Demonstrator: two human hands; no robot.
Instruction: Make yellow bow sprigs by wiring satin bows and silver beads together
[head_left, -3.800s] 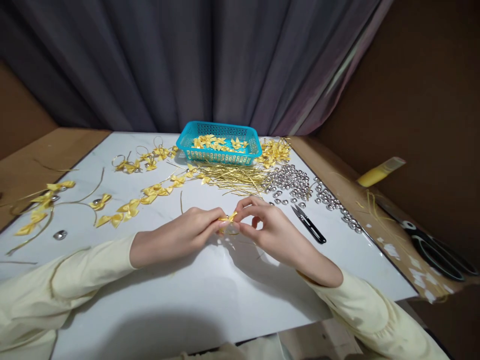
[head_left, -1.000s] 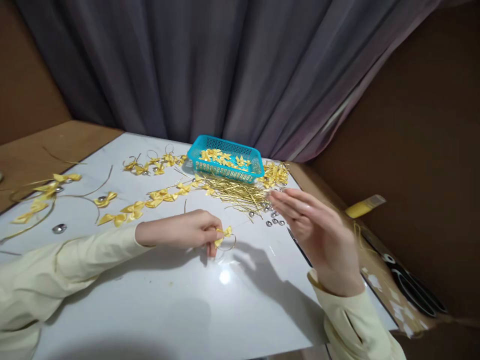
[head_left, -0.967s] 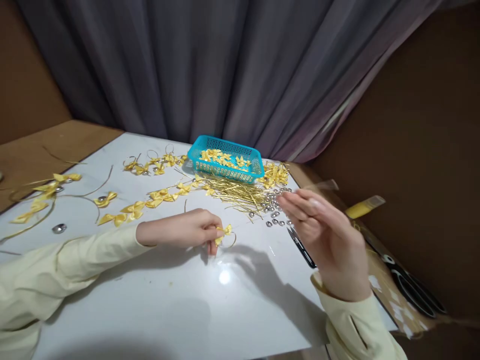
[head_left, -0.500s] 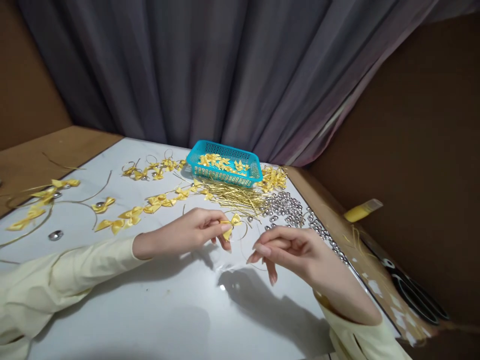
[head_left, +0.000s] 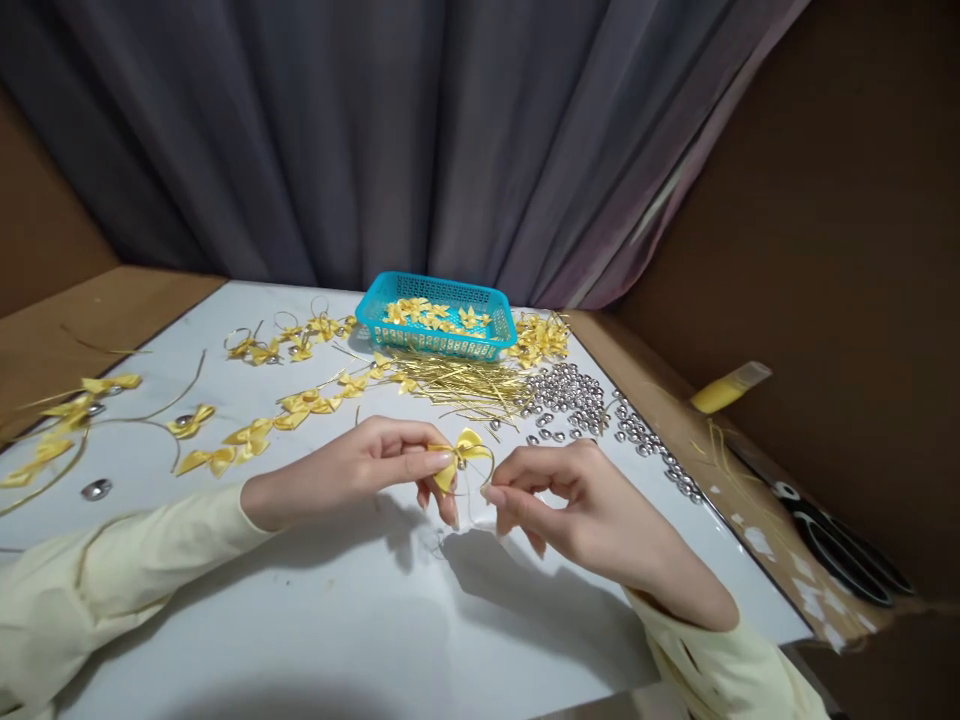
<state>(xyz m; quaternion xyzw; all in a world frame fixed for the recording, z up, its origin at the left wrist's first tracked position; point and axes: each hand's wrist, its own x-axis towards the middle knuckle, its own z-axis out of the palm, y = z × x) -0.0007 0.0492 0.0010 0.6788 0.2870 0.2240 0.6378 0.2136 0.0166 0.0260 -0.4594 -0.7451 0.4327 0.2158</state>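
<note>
- Head view: the left hand (head_left: 352, 475) is closed in a pinch, thumb against forefinger, on a small yellow bow (head_left: 459, 455). It holds the bow just above the white tabletop (head_left: 337, 620), near the middle, straight in front of the person.
- The right hand (head_left: 592, 510) sits just beside the bow. Its thumb and forefinger tips are pressed together, it seems on the gold wire (head_left: 489, 470) that loops under the bow. The wire is so fine that I can't swear to the grip. The other fingers are curled in loosely.
- What could go wrong, to my eye: the satin looks slippery, so a slack pinch could let the bow twist or drop. A hard tug on wire that thin could kink it or pull it free of the knot.
- A wide sweep of the right wrist could also scatter the silver beads (head_left: 574, 395) lying near it, or snag the loose wire pile (head_left: 465, 380) beyond.
- Both forearms, in pale yellow sleeves, come in low from the near corners and meet at the fingertips. The left hand has its knuckles up; the right wrist is bent inward.
- The blue basket (head_left: 435, 342) stands well behind the hands, and the black scissors (head_left: 847, 540) lie off at the right edge.
</note>
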